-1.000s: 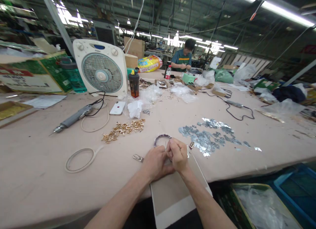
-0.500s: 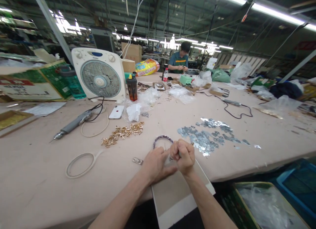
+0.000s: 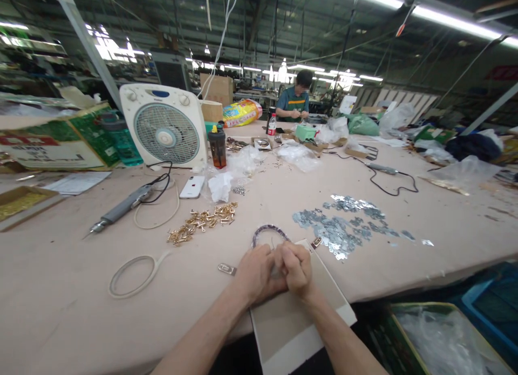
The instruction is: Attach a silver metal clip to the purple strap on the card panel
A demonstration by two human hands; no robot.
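My left hand (image 3: 256, 271) is closed at the top edge of a beige, flat, bag-like piece (image 3: 283, 332), its fingertips bent inward. Right beside it my right hand (image 3: 296, 267) makes a fist, knuckles up, touching or nearly touching the left fingers. Whatever the two hands pinch is hidden behind the fingers. A dark curved handle (image 3: 267, 227), seemingly wrapped in clear film, arches beyond them. One metal clasp plate (image 3: 227, 268) lies left of my left hand, and another small metal clasp (image 3: 317, 242) is by the piece's upper right corner.
Silvery metal plates (image 3: 342, 229) are scattered to the right, gold-coloured fittings (image 3: 202, 224) to the left. An electric screwdriver (image 3: 121, 208), a tape ring (image 3: 133, 276), a phone (image 3: 192, 186) and a box fan (image 3: 164, 127) stand or lie farther left. A co-worker (image 3: 293, 102) sits across the table.
My right hand has come down and slightly left, close against my left hand. The clasp at the piece's upper right corner shows more fully now.
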